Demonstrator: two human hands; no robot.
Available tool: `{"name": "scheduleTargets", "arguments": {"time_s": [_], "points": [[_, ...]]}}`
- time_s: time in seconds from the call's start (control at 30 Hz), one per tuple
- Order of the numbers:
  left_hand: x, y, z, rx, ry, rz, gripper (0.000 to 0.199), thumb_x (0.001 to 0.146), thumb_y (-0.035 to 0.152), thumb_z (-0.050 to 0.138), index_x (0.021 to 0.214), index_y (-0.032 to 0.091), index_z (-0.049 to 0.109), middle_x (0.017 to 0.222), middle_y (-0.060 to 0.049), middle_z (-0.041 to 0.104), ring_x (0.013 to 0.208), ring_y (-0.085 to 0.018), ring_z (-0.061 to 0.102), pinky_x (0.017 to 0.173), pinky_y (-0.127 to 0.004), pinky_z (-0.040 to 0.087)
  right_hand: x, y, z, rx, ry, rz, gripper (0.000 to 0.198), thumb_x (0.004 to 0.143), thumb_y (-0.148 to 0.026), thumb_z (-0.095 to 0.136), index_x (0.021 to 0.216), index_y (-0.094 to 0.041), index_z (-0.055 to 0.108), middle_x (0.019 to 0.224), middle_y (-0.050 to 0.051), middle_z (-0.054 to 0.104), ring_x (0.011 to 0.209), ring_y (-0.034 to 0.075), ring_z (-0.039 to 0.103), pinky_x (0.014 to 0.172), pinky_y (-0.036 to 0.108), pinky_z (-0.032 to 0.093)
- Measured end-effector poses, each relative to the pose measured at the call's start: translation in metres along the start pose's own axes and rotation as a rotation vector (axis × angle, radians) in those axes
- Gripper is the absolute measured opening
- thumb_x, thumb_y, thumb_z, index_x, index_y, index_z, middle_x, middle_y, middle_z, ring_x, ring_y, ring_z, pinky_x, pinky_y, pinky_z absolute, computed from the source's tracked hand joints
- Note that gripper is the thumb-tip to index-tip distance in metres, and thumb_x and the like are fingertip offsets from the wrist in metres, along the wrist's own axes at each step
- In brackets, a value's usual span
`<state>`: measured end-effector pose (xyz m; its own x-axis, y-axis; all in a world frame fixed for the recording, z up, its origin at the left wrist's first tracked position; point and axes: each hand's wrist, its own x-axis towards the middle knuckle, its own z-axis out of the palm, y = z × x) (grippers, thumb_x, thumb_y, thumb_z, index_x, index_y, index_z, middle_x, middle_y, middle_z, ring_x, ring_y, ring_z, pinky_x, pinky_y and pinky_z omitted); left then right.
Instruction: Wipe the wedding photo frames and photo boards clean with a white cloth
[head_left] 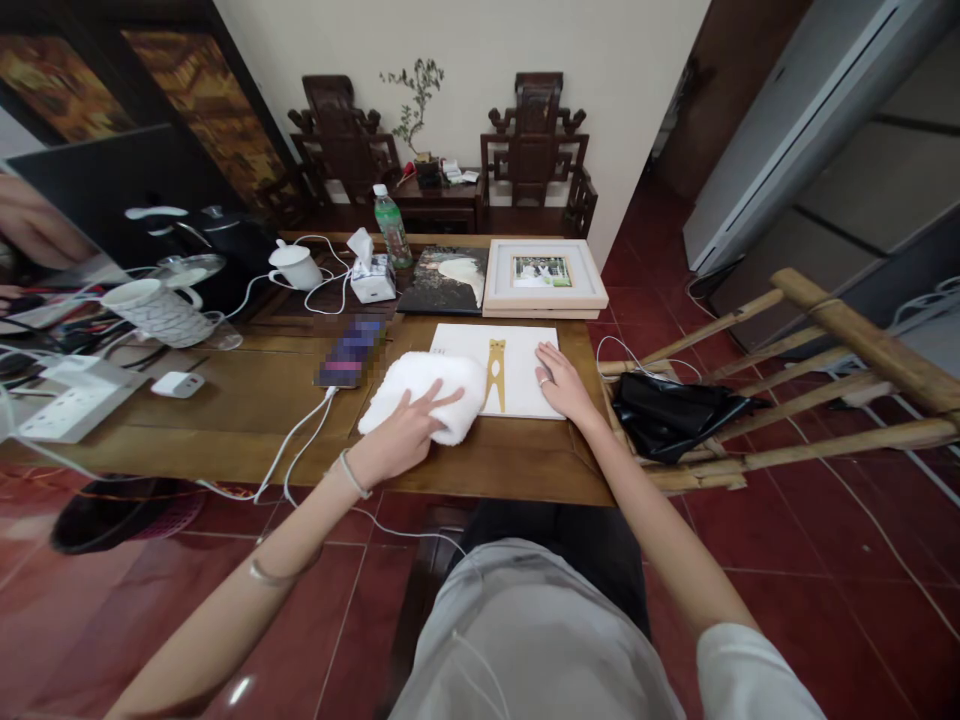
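Note:
My left hand [405, 430] lies over a fluffy white cloth [450, 375], its visible fingers spread across the top. The cloth covers the left part of a flat white board or book [525, 385] on the table, which bears a tan cat figure [496, 372] with long legs. My right hand [561, 382] rests flat on the right edge of that white piece, fingers stretched out and a ring on one of them. Whatever lies under the cloth is hidden.
Behind the board stand a framed picture [546, 275], a dark picture panel [444, 281], a tissue box [373, 280] and a bottle [390, 225]. To the left are a phone [349, 352], mugs, cables and a power strip [71, 400]. A bamboo chair [750, 420] is at right.

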<state>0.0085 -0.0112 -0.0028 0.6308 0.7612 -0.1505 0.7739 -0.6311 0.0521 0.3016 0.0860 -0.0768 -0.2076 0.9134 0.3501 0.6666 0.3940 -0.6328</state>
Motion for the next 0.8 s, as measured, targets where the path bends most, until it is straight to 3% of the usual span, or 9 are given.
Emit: {"name": "scheduleTargets", "arguments": {"time_s": [0.27, 0.4, 0.53, 0.8], "points": [[0.093, -0.065, -0.015, -0.044, 0.004, -0.075, 0.055, 0.072, 0.000, 0.036, 0.117, 0.016, 0.064, 0.158, -0.005, 0.023, 0.147, -0.031, 0.011, 0.109, -0.065, 0.026, 0.000, -0.001, -0.002, 0.025, -0.008, 0.008, 0.047, 0.088, -0.023, 0.046, 0.133, -0.016, 0.056, 0.145, 0.009, 0.049, 0.141, 0.024, 0.035, 0.119, 0.049, 0.026], [0.111, -0.078, -0.012, -0.029, 0.052, -0.128, 0.054, 0.074, 0.003, 0.037, 0.119, 0.014, 0.063, 0.155, -0.009, 0.030, 0.147, -0.030, 0.015, 0.112, -0.063, 0.023, -0.001, -0.001, -0.002, 0.012, -0.012, 0.015, 0.047, 0.088, -0.023, 0.045, 0.133, -0.015, 0.056, 0.145, 0.009, 0.049, 0.141, 0.024, 0.036, 0.119, 0.048, 0.026], [0.089, -0.065, -0.008, -0.020, 0.035, -0.112, 0.052, 0.074, 0.002, 0.037, 0.115, 0.015, 0.065, 0.154, -0.009, 0.033, 0.146, -0.029, 0.017, 0.113, -0.061, 0.025, -0.001, -0.001, -0.002, 0.002, -0.017, 0.009, 0.048, 0.088, -0.022, 0.044, 0.133, -0.012, 0.056, 0.145, 0.012, 0.048, 0.141, 0.025, 0.036, 0.119, 0.047, 0.026], [-0.006, 0.001, -0.003, -0.061, -0.009, 0.010, 0.051, 0.068, -0.005, 0.036, 0.095, 0.018, 0.072, 0.156, -0.001, 0.029, 0.147, -0.030, 0.013, 0.114, -0.061, 0.023, 0.000, -0.001, 0.000, 0.022, -0.001, 0.001, 0.047, 0.087, -0.022, 0.045, 0.132, -0.015, 0.057, 0.145, 0.009, 0.049, 0.141, 0.024, 0.036, 0.119, 0.048, 0.027]]}}
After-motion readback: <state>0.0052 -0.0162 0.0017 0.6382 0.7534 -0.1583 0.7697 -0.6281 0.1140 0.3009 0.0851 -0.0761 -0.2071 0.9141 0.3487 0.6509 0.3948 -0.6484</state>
